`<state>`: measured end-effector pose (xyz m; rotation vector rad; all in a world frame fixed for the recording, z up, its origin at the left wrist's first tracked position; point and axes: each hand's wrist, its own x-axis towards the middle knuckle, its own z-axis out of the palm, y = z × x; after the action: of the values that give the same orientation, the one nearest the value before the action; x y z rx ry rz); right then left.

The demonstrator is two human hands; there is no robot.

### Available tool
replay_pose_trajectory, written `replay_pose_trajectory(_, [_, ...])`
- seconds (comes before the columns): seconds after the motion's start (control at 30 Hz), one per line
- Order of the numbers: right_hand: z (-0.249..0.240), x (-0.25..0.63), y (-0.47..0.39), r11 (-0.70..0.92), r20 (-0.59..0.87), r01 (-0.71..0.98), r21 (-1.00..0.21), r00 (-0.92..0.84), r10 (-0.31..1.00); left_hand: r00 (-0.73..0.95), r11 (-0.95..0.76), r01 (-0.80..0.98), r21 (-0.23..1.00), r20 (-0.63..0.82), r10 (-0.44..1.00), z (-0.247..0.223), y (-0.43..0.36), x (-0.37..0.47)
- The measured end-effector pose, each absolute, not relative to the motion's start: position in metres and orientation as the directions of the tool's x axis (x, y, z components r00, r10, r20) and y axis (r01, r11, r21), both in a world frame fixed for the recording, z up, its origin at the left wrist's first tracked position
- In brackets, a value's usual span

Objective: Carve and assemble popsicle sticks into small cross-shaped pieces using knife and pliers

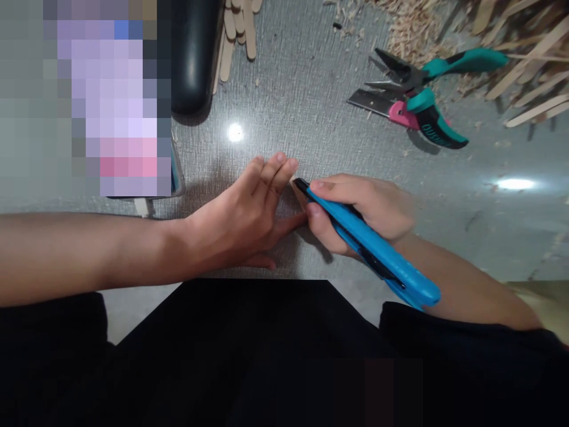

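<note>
A blue box cutter (377, 243) with a black tip is gripped in my right hand (364, 207), thumb and forefinger near its front end, the handle slanting down to the right. My left hand (253, 213) lies on the grey textured table (284, 107), its fingers pressed together and pointing at the cutter's tip. Between my left fingertips and the cutter shows a small pale wooden piece (299, 193), mostly hidden by the fingers. The blade itself is too small to make out.
Green-handled pliers (438, 118) and a pink-based blade (377, 104) lie at upper right, near wood shavings (413, 29) and wooden sticks (537, 65). More sticks (250, 29) lie beside a black case (193, 59). A white cable plug (143, 207) meets a device at left.
</note>
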<state>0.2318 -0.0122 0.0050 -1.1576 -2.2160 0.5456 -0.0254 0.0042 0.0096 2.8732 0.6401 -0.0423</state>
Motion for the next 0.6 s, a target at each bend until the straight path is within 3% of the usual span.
replay_pose_trajectory(0.17, [0.0043,0.2287,-0.0136,0.568,0.368,0.595,-0.568,-0.434,0.822,0.914,-0.897,0.406,0.176,-0.095,0.395,0.0180,0.0076,-0.0255])
replay_pose_trajectory(0.6, [0.0012,0.2364,-0.0181,0.514,0.253,0.634,-0.578,-0.460,0.851,0.915,-0.902,0.403,0.157,-0.098,0.392,0.0196,0.0082,-0.0271])
